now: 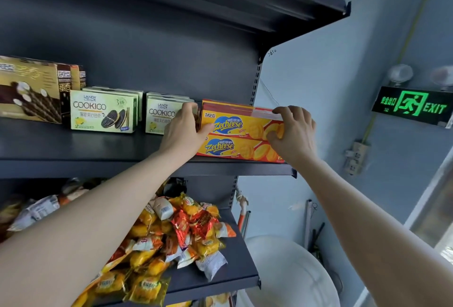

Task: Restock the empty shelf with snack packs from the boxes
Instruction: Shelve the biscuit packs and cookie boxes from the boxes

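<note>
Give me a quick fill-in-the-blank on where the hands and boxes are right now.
1. The left hand and the right hand grip the ____ of the two stacked orange boxes.
2. The orange boxes stand at the ____ end of the middle shelf.
3. The green cookie boxes stand to the ____ of the orange boxes.
4. The loose snack packs lie on the shelf ____ the boxes.

Missing words: upper; right; left; below.
</note>
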{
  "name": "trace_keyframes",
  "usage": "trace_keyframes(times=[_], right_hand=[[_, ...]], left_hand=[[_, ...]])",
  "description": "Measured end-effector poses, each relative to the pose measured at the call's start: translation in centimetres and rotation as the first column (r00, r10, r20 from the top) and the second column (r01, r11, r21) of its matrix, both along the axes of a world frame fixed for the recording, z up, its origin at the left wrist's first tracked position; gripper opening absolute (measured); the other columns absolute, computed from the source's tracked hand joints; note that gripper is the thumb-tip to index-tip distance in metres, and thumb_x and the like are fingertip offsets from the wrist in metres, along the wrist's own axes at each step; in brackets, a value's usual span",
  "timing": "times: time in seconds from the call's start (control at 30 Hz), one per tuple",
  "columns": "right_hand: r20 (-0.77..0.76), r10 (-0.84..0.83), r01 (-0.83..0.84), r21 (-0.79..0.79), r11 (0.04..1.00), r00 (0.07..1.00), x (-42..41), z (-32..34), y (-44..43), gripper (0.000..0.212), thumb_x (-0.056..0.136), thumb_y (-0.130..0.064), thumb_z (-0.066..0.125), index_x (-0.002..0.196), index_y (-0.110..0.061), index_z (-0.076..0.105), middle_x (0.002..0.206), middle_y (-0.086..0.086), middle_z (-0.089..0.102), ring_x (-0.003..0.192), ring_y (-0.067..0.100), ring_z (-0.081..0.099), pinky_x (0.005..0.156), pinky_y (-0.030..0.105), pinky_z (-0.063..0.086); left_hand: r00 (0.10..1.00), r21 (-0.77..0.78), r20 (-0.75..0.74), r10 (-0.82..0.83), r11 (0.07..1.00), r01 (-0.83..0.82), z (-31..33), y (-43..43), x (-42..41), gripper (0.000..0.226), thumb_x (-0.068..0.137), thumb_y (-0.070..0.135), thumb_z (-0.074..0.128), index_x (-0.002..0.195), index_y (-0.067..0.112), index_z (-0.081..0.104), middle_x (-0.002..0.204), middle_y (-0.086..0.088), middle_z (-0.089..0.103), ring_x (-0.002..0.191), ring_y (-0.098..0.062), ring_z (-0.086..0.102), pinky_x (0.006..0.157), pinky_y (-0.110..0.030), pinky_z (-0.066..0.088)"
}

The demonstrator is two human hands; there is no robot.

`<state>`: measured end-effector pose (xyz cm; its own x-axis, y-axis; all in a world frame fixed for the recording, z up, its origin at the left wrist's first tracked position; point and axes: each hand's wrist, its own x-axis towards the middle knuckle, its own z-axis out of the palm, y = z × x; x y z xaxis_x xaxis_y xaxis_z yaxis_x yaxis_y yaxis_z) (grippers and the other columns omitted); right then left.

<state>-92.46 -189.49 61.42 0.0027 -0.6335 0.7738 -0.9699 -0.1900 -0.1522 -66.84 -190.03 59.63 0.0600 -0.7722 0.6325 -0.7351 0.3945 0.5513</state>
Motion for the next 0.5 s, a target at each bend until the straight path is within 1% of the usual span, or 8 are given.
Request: trace_keyframes(times=[0.07,0.13,0.23,0.37,0.43,0.5], right_hand=[[-0.018,0.004,-0.006,-0.075,0.997,1.0,0.7,-0.2,0.2,0.052,0.072,-0.03,0.054,0.123,-0.019,0.061,0.124,0.011,0.056,0.122,0.036,0.044,0.101,0.045,0.034],[-0.033,0.02,-0.023,-0.101,0.995,0.999,1.6,-0.3,0.6,0.052,0.071,-0.025,0.055,0.122,-0.018,0.061,0.123,0.012,0.056,0.119,0.037,0.046,0.099,0.044,0.035],[-0.064,0.03,-0.037,-0.1,0.994,0.998,3.0,-0.8,1.6,0.05,0.073,-0.019,0.06,0.122,-0.017,0.06,0.123,0.011,0.056,0.117,0.037,0.048,0.098,0.044,0.035],[-0.157,0.024,-0.039,-0.096,0.995,0.987,4.1,-2.2,3.1,0.05,0.073,-0.012,0.066,0.123,-0.014,0.06,0.122,0.013,0.058,0.108,0.04,0.053,0.092,0.046,0.04],[-0.233,0.009,-0.038,-0.121,0.992,0.973,3.9,-3.1,3.9,0.05,0.078,-0.009,0.069,0.126,-0.015,0.059,0.125,0.014,0.058,0.111,0.04,0.053,0.094,0.047,0.042],[-0.278,-0.005,-0.03,-0.122,0.992,0.96,3.7,-4.1,4.7,0.049,0.084,-0.01,0.067,0.132,-0.018,0.056,0.132,0.014,0.056,0.121,0.039,0.05,0.098,0.049,0.041]], left_hand=[[1.0,-0.044,0.008,0.007,0.999,-0.007,-0.2,0.3,0.5,0.063,0.091,0.04,0.067,0.138,0.011,0.038,0.132,-0.009,0.055,0.117,-0.029,0.056,0.094,-0.04,0.046],[0.999,-0.093,0.04,0.011,0.996,-0.007,-0.3,0.7,0.9,0.062,0.09,0.039,0.067,0.137,0.011,0.039,0.131,-0.009,0.054,0.115,-0.026,0.056,0.093,-0.039,0.048],[0.994,-0.149,0.11,-0.011,0.988,0.027,-0.5,1.4,1.4,0.054,0.091,0.036,0.068,0.134,0.013,0.044,0.127,-0.008,0.054,0.11,-0.024,0.057,0.093,-0.038,0.048],[0.969,-0.232,0.245,-0.017,0.97,0.075,-0.8,2.5,1.8,0.046,0.092,0.029,0.067,0.131,0.014,0.051,0.13,-0.007,0.054,0.119,-0.026,0.051,0.099,-0.036,0.043],[0.944,-0.279,0.329,0.007,0.956,0.09,-1.1,3.1,1.7,0.045,0.092,0.026,0.067,0.133,0.014,0.052,0.13,-0.007,0.053,0.12,-0.027,0.049,0.098,-0.037,0.045],[0.908,-0.334,0.419,0.034,0.935,0.119,-1.6,3.6,1.3,0.044,0.091,0.019,0.068,0.132,0.013,0.055,0.13,-0.007,0.054,0.118,-0.029,0.05,0.094,-0.042,0.05]])
